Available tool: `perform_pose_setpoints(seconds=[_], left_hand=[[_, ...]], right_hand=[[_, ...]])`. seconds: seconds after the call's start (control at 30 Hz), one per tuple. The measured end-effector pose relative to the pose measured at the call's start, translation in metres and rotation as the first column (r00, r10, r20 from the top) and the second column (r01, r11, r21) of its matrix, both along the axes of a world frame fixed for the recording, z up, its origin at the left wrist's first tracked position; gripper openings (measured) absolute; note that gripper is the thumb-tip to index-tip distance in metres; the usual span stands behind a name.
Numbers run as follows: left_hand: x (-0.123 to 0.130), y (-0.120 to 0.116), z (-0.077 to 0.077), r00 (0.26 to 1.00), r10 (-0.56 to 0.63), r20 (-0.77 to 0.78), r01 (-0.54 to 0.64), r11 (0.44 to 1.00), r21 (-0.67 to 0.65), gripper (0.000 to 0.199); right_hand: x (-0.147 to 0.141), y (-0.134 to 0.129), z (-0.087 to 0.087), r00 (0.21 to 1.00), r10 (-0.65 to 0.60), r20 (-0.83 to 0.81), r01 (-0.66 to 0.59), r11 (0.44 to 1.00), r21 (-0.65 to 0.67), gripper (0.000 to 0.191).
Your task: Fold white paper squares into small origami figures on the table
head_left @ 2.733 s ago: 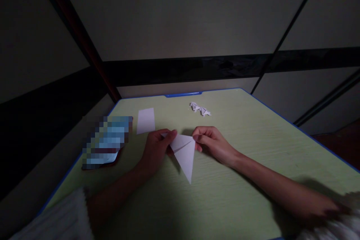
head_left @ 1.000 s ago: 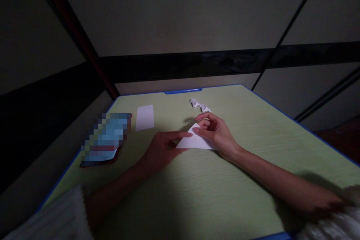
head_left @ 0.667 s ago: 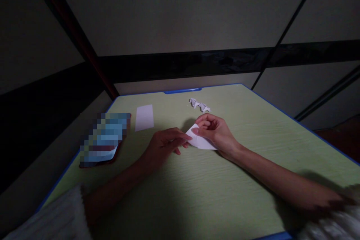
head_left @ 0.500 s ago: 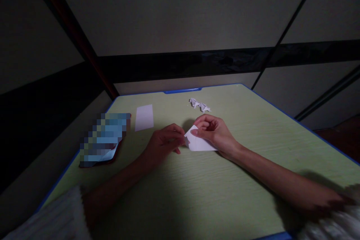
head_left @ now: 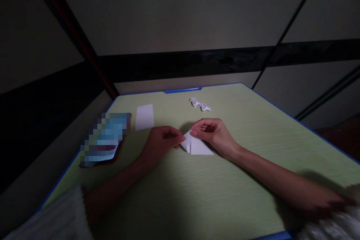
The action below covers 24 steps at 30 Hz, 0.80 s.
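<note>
A partly folded piece of white paper (head_left: pixel 199 147) is held between my two hands just above the middle of the table. My left hand (head_left: pixel 163 138) pinches its left corner between thumb and fingers. With its thumb on the front near the top point, my right hand (head_left: pixel 215 135) grips the paper from the right, its other fingers curled behind. A raised flap stands along the paper's left part. Beyond my hands, two small folded white paper figures (head_left: pixel 200 104) sit close together on the table.
A flat white paper sheet (head_left: pixel 144 117) lies left of centre on the light green table (head_left: pixel 180 202), which has a blue edge. At the left edge rests a dark-red-rimmed flat object (head_left: pixel 107 138), mostly blurred out. Panelled cabinet doors (head_left: pixel 182 15) stand behind the table.
My left fingers have closed on the paper's left corner and lifted a flap there. The paper has turned slightly and sits a little lower. The right hand keeps hold near the top.
</note>
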<state>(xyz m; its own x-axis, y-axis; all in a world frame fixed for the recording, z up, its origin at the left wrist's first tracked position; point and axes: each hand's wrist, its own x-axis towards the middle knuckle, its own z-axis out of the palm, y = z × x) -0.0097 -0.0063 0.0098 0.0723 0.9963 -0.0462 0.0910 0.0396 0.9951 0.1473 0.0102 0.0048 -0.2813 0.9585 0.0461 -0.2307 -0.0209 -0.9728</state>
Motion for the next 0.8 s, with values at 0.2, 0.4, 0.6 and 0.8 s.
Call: perform_pose_setpoints(seconds=[0.2,0.4,0.6,0.8], left_hand=[[0.0004,-0.0004,-0.0005,0.999,0.019,-0.025,-0.019,1.0,0.008,0.009],[-0.0002,0.0002,-0.0024,0.999,0.002,-0.038,-0.001,1.0,0.008,0.01],[-0.0002,-0.0002,-0.0015,0.998,-0.001,-0.062,0.002,1.0,0.013,0.01],[0.0008,-0.0008,-0.0005,0.998,0.013,-0.062,-0.012,1.0,0.013,0.01]], right_hand=[[0.0004,-0.0005,-0.0003,1.0,0.014,0.022,-0.015,1.0,0.017,0.013],[0.0001,-0.001,0.0011,0.999,0.028,0.037,-0.028,1.0,0.014,0.013],[0.0004,-0.0011,0.0009,0.998,0.025,0.057,-0.025,1.0,0.009,0.014],[0.0001,-0.0012,0.0008,0.997,0.019,0.078,-0.02,1.0,0.016,0.014]])
